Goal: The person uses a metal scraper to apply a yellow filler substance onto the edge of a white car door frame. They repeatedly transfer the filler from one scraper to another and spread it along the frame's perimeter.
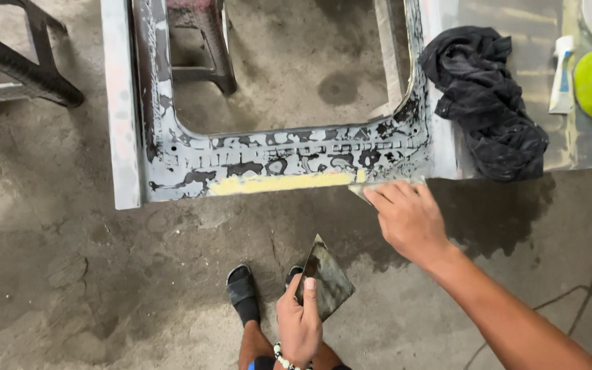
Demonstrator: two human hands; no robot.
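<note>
Right hand grips a small spreader, pressing its edge flat against the door panel near the yellow filler strip; left hand clasps a mixing board close by.

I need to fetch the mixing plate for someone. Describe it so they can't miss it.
Start at the sanded metal panel with its yellow filler strip. Below its edge, the left hand holds a dark, flat, square plate above the sandalled feet. The spreader in the right hand is smaller and paler.
</note>
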